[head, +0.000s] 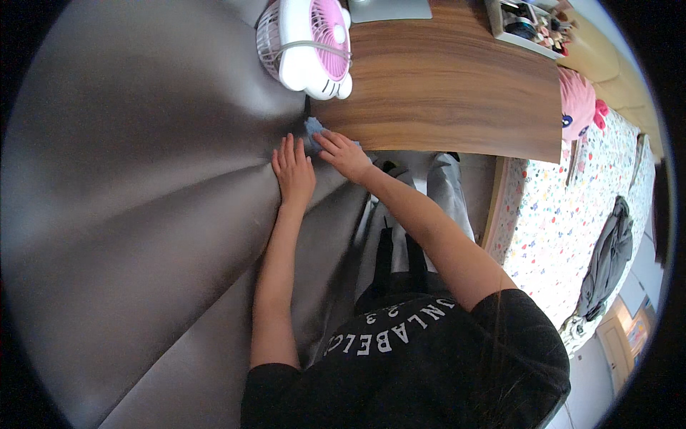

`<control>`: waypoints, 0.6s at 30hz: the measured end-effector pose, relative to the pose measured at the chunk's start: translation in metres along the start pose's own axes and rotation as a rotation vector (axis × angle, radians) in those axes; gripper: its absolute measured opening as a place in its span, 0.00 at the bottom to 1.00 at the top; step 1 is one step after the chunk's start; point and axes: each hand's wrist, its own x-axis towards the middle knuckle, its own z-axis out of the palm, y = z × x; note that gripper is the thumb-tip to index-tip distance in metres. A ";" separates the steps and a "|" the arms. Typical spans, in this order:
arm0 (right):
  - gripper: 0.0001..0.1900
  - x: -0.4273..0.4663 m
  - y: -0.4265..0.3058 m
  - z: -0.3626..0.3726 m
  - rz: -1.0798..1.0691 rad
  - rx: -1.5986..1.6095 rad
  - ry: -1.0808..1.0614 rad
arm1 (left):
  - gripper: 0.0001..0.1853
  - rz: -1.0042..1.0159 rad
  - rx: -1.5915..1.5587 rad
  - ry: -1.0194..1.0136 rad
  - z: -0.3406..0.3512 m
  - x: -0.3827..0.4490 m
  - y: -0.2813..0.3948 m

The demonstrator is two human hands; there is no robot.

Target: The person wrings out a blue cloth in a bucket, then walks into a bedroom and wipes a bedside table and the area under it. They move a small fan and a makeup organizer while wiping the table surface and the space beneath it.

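My left hand [294, 174] lies flat against the grey-brown curtain-like sheet [177, 214], its fingers slightly apart and nothing in it. Just to its right, my right hand [342, 155] rests with spread fingers on a blue cloth [315, 128] at the near left corner of the wood-grain table [455, 91]. Part of the cloth is hidden beneath the fingers. Beyond both hands, a white and pink fan [316, 48] stands at the table's left edge, with its cord wrapped around it.
A grey metal-like base [390, 10] and a white box of small items [528, 45] are at the table's far side. To the right is a bed with a patterned sheet [557, 230], a pink plush toy [578, 104] and a dark garment [605, 263].
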 end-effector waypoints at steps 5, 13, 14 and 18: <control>0.09 -0.069 0.042 -0.055 0.067 -0.088 -0.136 | 0.26 0.068 0.021 -0.007 -0.004 0.017 0.018; 0.06 -0.238 0.136 -0.215 0.283 -0.389 -0.171 | 0.24 0.250 -0.134 0.080 -0.007 0.055 0.106; 0.06 -0.271 0.150 -0.230 0.399 -0.461 -0.166 | 0.24 0.304 -0.123 0.079 -0.008 0.064 0.122; 0.06 -0.344 0.181 -0.298 0.901 -0.664 -0.120 | 0.25 0.381 -0.163 0.122 -0.007 0.089 0.178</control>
